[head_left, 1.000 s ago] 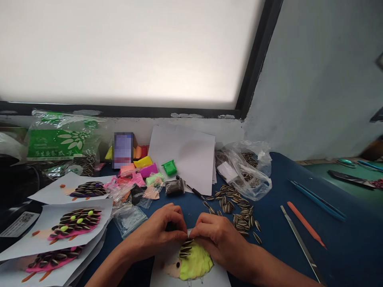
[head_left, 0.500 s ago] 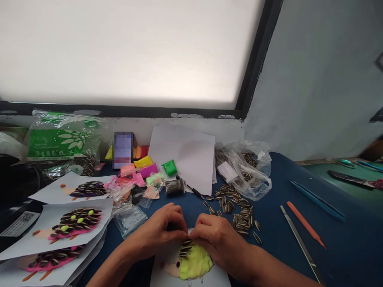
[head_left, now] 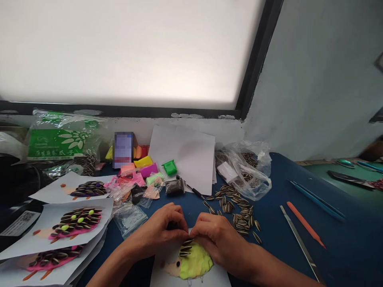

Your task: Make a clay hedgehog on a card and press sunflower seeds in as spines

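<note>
A hedgehog picture on white paper lies in front of me, with a body of yellow-green clay and a pale face with a black eye. A few striped sunflower seeds stick in the upper left of the clay. My left hand is closed, fingertips pinched together at the top of the clay. Closed as well, my right hand meets it there, thumb and forefinger pressed together. Whatever lies between the fingertips is hidden. Loose sunflower seeds are scattered just beyond my right hand.
Finished-looking hedgehog pictures are stacked at left. Bright clay packets, a phone and white sheets stand at the back. A clear bag of seeds sits behind; an orange tool, a metal blade and blue tweezers lie right.
Almost nothing differs. Both hands stay at the top of the clay, with at most a slight shift of the right fingers.
</note>
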{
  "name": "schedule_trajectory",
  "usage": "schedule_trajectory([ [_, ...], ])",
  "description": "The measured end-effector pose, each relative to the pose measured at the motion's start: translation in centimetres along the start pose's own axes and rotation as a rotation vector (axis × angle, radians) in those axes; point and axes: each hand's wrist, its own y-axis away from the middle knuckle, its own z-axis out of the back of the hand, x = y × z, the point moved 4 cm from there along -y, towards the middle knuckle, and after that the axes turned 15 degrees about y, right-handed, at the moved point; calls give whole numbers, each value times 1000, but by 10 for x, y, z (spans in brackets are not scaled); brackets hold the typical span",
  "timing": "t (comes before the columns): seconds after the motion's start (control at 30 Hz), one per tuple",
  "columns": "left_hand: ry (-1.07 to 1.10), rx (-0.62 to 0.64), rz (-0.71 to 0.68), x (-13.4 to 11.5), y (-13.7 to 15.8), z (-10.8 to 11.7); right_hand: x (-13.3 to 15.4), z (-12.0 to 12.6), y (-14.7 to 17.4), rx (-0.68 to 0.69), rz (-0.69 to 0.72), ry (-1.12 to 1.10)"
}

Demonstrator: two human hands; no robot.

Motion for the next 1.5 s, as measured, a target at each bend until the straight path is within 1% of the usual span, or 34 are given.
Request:
schedule_trajectory([
  [0.27, 11, -3, 6, 0, 0, 0, -3, -2, 1, -35, -6, -59],
  [0.9, -16, 0, -20, 5, -3, -1, -5, -5, 1, -14, 11, 43],
  [1.07, 41, 2, 8, 5, -2, 2, -5, -5, 2, -26, 30, 35],
  [1.2, 63, 6, -1, 4, -1, 4, -2, -4, 3, -10, 56, 47],
  [1.5, 45, 4, 6, 2, 0, 3, 0, 0, 2, -60, 51, 4],
])
